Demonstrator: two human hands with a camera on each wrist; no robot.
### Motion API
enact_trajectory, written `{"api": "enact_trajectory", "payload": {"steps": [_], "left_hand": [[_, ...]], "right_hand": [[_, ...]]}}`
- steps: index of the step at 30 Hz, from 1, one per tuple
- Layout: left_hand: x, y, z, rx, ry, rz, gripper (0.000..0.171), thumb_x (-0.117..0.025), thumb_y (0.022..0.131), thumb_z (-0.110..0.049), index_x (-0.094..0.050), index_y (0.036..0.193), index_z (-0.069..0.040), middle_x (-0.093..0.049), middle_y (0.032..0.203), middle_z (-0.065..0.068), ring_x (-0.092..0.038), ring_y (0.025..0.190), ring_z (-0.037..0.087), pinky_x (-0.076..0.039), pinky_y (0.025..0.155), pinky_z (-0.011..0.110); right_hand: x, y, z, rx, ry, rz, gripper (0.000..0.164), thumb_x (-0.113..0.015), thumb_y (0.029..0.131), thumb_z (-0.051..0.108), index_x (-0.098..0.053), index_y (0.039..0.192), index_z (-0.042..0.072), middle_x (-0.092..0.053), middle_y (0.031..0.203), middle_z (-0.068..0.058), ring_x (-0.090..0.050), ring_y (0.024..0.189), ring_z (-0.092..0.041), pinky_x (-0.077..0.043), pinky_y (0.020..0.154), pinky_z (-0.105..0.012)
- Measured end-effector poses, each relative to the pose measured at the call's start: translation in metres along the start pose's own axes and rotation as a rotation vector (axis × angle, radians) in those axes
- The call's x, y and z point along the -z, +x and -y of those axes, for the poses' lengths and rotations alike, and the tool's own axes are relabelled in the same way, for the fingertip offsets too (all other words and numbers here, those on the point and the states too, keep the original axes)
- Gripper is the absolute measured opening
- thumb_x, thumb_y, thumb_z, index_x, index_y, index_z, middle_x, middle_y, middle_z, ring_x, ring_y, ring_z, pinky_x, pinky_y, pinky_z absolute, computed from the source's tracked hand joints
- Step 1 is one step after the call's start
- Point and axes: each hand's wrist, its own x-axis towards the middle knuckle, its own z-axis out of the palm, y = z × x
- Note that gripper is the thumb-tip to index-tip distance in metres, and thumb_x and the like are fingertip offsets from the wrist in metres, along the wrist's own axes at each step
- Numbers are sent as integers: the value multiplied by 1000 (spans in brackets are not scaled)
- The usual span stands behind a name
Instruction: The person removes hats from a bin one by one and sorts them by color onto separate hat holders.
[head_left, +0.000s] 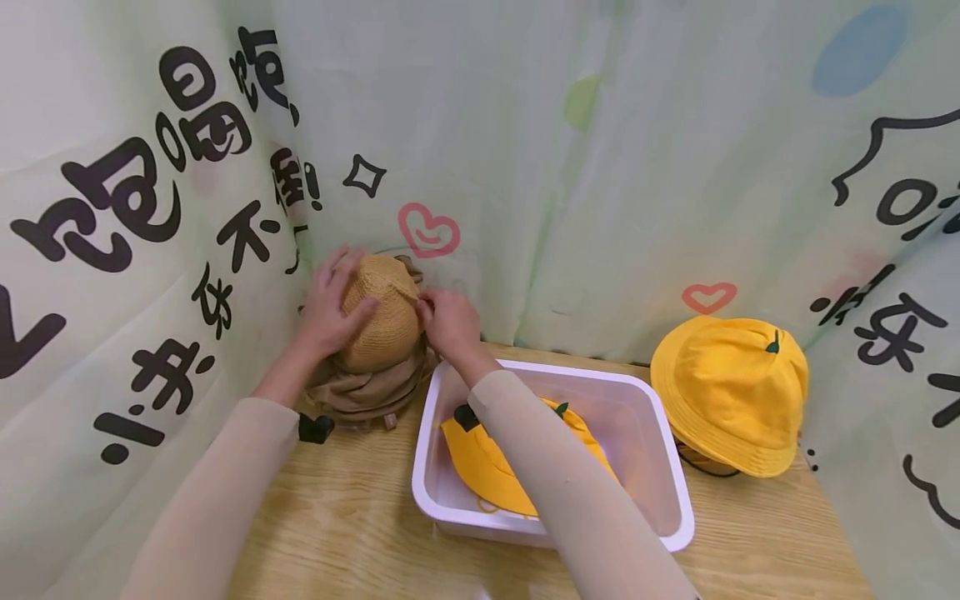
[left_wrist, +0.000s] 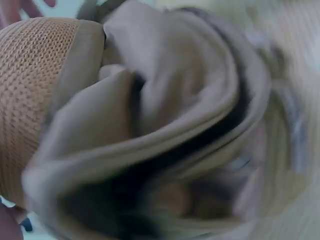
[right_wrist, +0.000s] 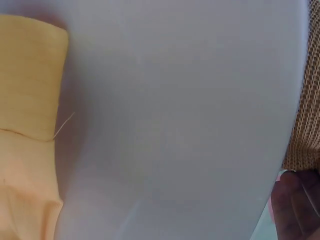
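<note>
A tan woven hat [head_left: 384,329] sits on top of brown cloth hats [head_left: 367,390] in the left corner of the table. My left hand [head_left: 330,304] rests on its left side with fingers spread and the thumb across the front. On the opposite side, my right hand [head_left: 452,323] pinches the weave between thumb and fingers. The left wrist view shows the woven crown [left_wrist: 35,90] beside folded tan cloth [left_wrist: 170,75], blurred. At the edge of the right wrist view, my right fingers [right_wrist: 297,205] meet the woven hat [right_wrist: 306,120].
A white plastic bin [head_left: 555,537] stands mid-table under my right forearm, holding a yellow hat [head_left: 487,471] with a green stem. Another yellow hat [head_left: 738,392] sits right of it, stacked on something brown. Printed curtains [head_left: 510,167] enclose the wooden table [head_left: 337,517].
</note>
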Motion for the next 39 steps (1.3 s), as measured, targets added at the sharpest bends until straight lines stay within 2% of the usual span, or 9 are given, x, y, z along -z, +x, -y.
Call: {"api": "enact_trajectory", "payload": {"steps": [4,9,15,18,24,26,31,34,39], "left_hand": [[8,-15,6,108,-19,-173,43,-59,96,-33,-57,126,-1,-50,126,22,-48,119,39,-39,97,56],[15,-23,3,221,101,-77,36,-59,100,-38,-60,99,-3,-57,95,14,-54,91,32,-44,77,50],[16,-21,-4,172,195,-53,27,-57,102,-24,-58,92,1,-60,87,19,-54,88,43,-44,75,55],[16,-20,-4,195,212,-39,25,-54,103,-20,-56,92,2,-59,90,23,-53,92,47,-43,76,57],[19,-34,4,464,91,20,45,-33,107,-40,-52,101,0,-57,100,24,-56,97,45,-44,79,57],[22,-39,9,504,70,59,56,-28,106,-49,-55,103,0,-60,104,26,-59,98,47,-44,81,58],[27,-35,9,425,96,138,52,-29,108,-41,-54,84,-2,-61,91,26,-59,87,46,-44,77,56],[26,-30,6,418,114,133,45,-29,108,-33,-46,75,-7,-52,76,18,-52,74,38,-42,69,48],[21,-34,11,410,74,83,40,-32,109,-24,-46,77,-4,-46,71,16,-48,69,35,-39,65,44]], "right_hand": [[3,0,-1,-14,31,8,21,-59,101,29,-74,114,21,-73,110,1,-68,103,-21,-56,82,-39],[4,-1,-3,-27,27,12,22,-59,101,29,-74,114,20,-73,111,1,-68,103,-21,-55,84,-39],[1,0,-2,-30,1,9,22,-59,101,30,-74,115,21,-73,113,1,-68,104,-22,-56,83,-41],[-2,0,-1,-26,-9,5,23,-59,101,31,-74,116,21,-73,114,1,-68,103,-22,-56,82,-41],[-7,-3,0,-28,6,-1,21,-59,101,30,-74,112,21,-74,109,0,-69,99,-23,-57,78,-42],[-8,-3,1,-28,14,-7,19,-60,101,30,-75,110,22,-74,107,1,-70,97,-23,-57,75,-42],[-9,-2,2,-15,14,-14,20,-60,101,31,-75,110,22,-74,107,1,-70,97,-22,-57,76,-40],[-8,-1,4,-14,13,-12,21,-59,101,30,-74,112,21,-74,109,1,-69,98,-21,-57,77,-40],[-8,1,7,30,-44,-10,22,-58,102,31,-74,114,22,-74,111,2,-70,98,-21,-57,77,-41]]}}
